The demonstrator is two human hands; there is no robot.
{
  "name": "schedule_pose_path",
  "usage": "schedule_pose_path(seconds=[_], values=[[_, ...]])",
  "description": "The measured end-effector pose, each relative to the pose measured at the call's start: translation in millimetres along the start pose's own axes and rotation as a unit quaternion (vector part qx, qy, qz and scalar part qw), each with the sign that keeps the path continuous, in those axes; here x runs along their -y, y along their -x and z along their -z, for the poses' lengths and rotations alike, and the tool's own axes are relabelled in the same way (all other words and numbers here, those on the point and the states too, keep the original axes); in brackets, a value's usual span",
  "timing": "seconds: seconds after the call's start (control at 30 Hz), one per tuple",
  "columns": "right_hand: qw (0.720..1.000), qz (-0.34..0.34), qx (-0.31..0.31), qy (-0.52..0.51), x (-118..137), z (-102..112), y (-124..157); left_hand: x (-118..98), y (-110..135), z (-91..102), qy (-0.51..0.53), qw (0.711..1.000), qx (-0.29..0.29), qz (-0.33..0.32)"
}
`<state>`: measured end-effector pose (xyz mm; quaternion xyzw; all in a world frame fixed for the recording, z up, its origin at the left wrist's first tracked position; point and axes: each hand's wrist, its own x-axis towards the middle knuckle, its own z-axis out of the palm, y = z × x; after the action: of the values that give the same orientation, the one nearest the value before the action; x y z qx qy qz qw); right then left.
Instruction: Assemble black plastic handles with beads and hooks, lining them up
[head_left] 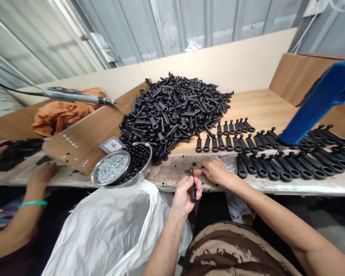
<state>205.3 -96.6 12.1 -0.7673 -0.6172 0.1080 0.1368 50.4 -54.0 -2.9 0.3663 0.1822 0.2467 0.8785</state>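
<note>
View: one head camera, worn by the person
Facing: forward and down across the counter (264, 103) to the metal wall (189, 23)
Nearness: close; left hand (185, 193), black part (192, 188) in its grip, and right hand (215, 171) low centre
Left edge: a co-worker's arm (23, 218)

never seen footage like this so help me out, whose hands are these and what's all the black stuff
No machine here: one camera on a person's head looks down at their own two bare hands at a bench. The left hand grips one black part, fingers closed round it. The right hand rests at the bench edge beside a few loose pins, its fingertips at a small orange thing I cannot identify. Behind lie a big pile of the same black parts and neat rows of them. A bowl of pins stands to the left. The arm at far left belongs to a co-worker.
</note>
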Motion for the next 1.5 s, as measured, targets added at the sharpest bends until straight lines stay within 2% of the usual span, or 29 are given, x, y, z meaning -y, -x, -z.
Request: schedule_pose_path(seconds=[0.07,0.1,0.17,0.2,0.23,0.3,0.4,0.5,0.67,0.77,0.87,1.0,1.1,1.23,1.37,1.5], values=[[0.986,-0.003,-0.033,-0.166,-8.6,6.2,21.6,7.1,5.5,-1.1,-0.020,1.000,0.021,-0.003],[0.957,-0.004,-0.047,-0.286,-13.1,8.6,34.7,11.2,7.6,-2.7,-0.016,0.999,0.027,0.003],[0.858,-0.011,-0.070,-0.510,-21.7,11.1,62.7,21.4,10.9,-8.9,0.012,0.999,0.026,0.032],[0.810,-0.015,-0.077,-0.581,-25.6,10.8,76.6,27.8,12.6,-13.4,0.026,0.998,0.025,0.050],[0.772,-0.018,-0.083,-0.630,-29.5,9.8,89.8,34.9,14.4,-18.7,0.036,0.997,0.029,0.068],[0.718,-0.019,-0.095,-0.690,-37.0,6.2,113.8,50.7,18.8,-30.1,0.035,0.992,0.063,0.100],[0.672,-0.016,-0.098,-0.734,-48.3,1.5,143.9,72.8,25.4,-46.4,0.024,0.980,0.128,0.149],[0.679,-0.021,-0.104,-0.726,-58.1,1.2,168.6,86.8,27.2,-61.5,0.029,0.971,0.134,0.196],[0.728,-0.059,-0.125,-0.671,-64.5,3.4,195.2,97.6,20.2,-83.4,-0.053,0.958,0.141,0.246],[0.757,-0.079,-0.150,-0.631,-62.8,1.1,201.2,101.7,16.0,-92.6,-0.182,0.956,0.117,0.197],[0.759,-0.092,-0.211,-0.609,-59.4,-3.8,201.6,104.4,14.2,-97.7,-0.300,0.943,0.082,0.116],[0.761,-0.107,-0.278,-0.577,-53.0,-8.2,198.1,106.3,15.2,-99.0,-0.375,0.926,0.047,0.003],[0.749,-0.105,-0.269,-0.596,-46.3,-8.2,195.0,106.0,16.8,-98.5,-0.391,0.919,0.024,-0.050],[0.711,-0.113,-0.244,-0.650,-38.6,-11.2,190.2,103.5,19.3,-98.8,-0.368,0.927,-0.004,-0.066],[0.660,-0.123,-0.241,-0.701,-35.3,-19.8,185.7,101.1,21.3,-97.2,-0.369,0.926,-0.002,-0.080],[0.638,-0.121,-0.241,-0.721,-33.8,-26.6,184.6,100.6,22.1,-94.0,-0.404,0.910,0.001,-0.100]])
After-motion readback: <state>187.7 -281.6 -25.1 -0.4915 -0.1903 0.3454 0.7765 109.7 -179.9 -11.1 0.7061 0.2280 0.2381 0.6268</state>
